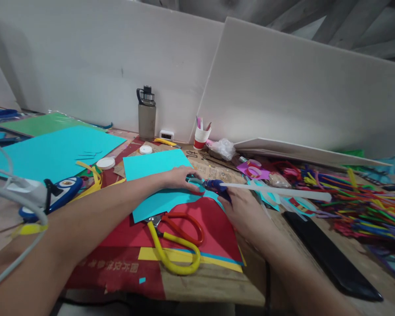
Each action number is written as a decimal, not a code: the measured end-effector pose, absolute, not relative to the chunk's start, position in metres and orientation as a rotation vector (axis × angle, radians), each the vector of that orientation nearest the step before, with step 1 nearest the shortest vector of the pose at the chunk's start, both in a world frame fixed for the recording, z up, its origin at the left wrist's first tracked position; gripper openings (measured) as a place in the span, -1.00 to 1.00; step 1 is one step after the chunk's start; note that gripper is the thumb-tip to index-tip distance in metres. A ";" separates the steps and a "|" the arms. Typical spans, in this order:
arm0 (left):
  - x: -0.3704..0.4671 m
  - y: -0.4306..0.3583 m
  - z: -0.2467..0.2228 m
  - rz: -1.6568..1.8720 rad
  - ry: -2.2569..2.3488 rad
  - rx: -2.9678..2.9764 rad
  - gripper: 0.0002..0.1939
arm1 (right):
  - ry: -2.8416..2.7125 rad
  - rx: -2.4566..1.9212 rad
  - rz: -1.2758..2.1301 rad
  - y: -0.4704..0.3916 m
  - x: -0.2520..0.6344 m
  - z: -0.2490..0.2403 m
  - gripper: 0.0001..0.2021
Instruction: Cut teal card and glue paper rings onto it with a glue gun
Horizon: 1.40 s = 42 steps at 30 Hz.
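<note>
My right hand [238, 208] is wrapped round a dark blue hot glue gun [217, 186], from whose back a long white glue stick [283, 192] sticks out to the right. The gun's tip points left, close to the fingers of my left hand [181, 177]. Those fingers are bent over a small turquoise paper piece [195, 181] with red at its edge. Beneath them lie turquoise paper sheets [148, 169], on top of red paper [213, 224]. Scissors [176, 267] with red and yellow handles rest in front, their blades partly under the turquoise paper.
Behind stand a bottle [147, 120] and a pen cup [202, 137], with a yellow utility knife [166, 141] between. Coloured pipe cleaners [365, 197] pile up at right, beyond a long black case [331, 254]. White cables [16, 197] cross the left side near my forearm.
</note>
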State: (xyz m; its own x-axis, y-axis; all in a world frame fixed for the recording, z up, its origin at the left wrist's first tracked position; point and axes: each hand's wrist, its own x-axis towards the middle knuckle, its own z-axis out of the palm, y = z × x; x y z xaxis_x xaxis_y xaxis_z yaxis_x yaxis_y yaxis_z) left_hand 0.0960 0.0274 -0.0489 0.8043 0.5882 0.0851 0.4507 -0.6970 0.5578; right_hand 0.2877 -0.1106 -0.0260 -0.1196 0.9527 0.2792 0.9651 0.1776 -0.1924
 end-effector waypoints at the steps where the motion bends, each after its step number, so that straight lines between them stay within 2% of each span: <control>1: 0.096 0.028 -0.049 0.349 0.765 2.459 -0.43 | -2.112 -1.837 -0.035 -0.112 0.288 -0.025 -0.80; 13: 0.094 0.027 -0.047 0.366 0.761 2.449 -0.36 | -2.023 -1.797 0.076 -0.109 0.303 -0.028 -0.78; 20: 0.096 0.027 -0.044 0.548 0.753 2.401 -0.49 | -1.947 -1.827 0.239 -0.107 0.305 -0.022 -0.77; 26: 0.083 0.048 -0.041 0.766 1.011 2.456 -0.55 | -1.890 -1.805 0.244 -0.110 0.304 -0.018 -0.80; 29: 0.069 0.062 -0.042 0.618 1.379 2.512 -0.55 | -1.891 -1.800 0.289 -0.110 0.304 -0.017 -0.82; 35: 0.040 0.077 -0.041 0.374 1.965 2.415 -0.34 | -1.935 -1.730 0.307 -0.104 0.306 -0.021 -0.83; 38: 0.031 0.079 -0.039 0.296 2.055 2.382 -0.31 | -1.945 -1.690 0.305 -0.102 0.307 -0.024 -0.84; 42: 0.027 0.081 -0.041 0.294 1.980 2.493 -0.38 | -1.936 -1.733 0.305 -0.101 0.310 -0.025 -0.82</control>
State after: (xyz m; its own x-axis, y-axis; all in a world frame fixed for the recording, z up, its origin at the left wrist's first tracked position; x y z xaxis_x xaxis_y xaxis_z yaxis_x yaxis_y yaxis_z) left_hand 0.0274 0.0806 -0.0410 0.2169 0.9598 0.1780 0.9701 -0.2322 0.0703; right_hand 0.3095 -0.1012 -0.0251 -0.0468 0.9726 0.2275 0.8558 0.1566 -0.4931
